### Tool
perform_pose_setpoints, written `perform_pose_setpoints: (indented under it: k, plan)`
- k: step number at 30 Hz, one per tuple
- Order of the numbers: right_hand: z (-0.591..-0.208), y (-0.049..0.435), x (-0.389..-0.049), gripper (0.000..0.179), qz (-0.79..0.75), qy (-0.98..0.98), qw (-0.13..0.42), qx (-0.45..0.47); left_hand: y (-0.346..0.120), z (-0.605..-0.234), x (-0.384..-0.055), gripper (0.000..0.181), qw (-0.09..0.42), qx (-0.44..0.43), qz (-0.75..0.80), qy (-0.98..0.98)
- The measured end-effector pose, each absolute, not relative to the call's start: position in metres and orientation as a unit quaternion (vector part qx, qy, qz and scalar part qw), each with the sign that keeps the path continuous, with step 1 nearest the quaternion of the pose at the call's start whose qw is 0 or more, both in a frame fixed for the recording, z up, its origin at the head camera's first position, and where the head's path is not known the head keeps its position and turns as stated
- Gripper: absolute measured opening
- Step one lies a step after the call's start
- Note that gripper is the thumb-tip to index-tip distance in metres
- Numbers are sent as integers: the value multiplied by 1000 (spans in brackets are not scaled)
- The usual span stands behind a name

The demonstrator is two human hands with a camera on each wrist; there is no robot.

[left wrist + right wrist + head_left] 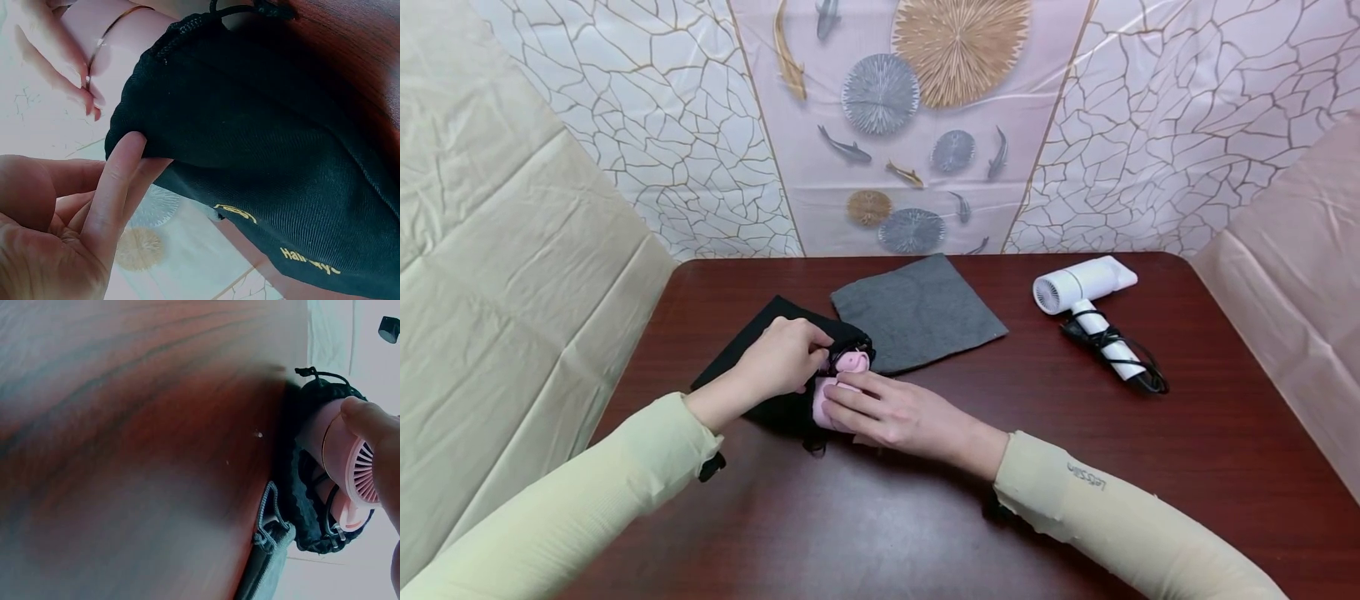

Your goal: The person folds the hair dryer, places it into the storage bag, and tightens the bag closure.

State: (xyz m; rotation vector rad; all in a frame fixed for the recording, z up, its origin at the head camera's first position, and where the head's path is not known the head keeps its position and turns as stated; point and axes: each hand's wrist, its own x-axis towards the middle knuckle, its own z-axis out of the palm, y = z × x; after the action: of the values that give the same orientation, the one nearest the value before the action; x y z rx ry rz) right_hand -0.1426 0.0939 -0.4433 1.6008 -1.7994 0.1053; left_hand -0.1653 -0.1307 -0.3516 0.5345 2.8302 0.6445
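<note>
1. The left forearm reaches in from the lower left, its hand [782, 358] bent over the mouth of a black drawstring bag [250, 125]. The right forearm reaches across from the lower right, that hand [898, 412] with its back upward.
2. Gold print on the bag reads "Hair"; the letters after it are distorted by the fabric. Dark lettering on the right sleeve [1086, 477] seems to begin "Lets", the remainder unclear.
3. The left hand pinches the bag's rim between thumb and fingers.
4. The right hand grips a pink hair dryer [337, 440] around its body, by the vented end.
5. The dryer sits partly inside the bag's mouth, on the dark red wooden table [895, 533].
</note>
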Motion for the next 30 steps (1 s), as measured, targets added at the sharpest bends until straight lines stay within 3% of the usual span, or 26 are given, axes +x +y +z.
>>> perform_pose_setpoints:
  k: [11,20,30]
  plan:
    - [-453,94,-150,74,63,-722,333,603,-132,-349,-166,28,116,167,235,950]
    - [-459,92,-149,76,82,-729,315,602,-138,-353,-172,27,157,146,302,929]
    - [-464,101,-141,69,113,-761,231,595,-143,-357,-173,27,179,129,336,916]
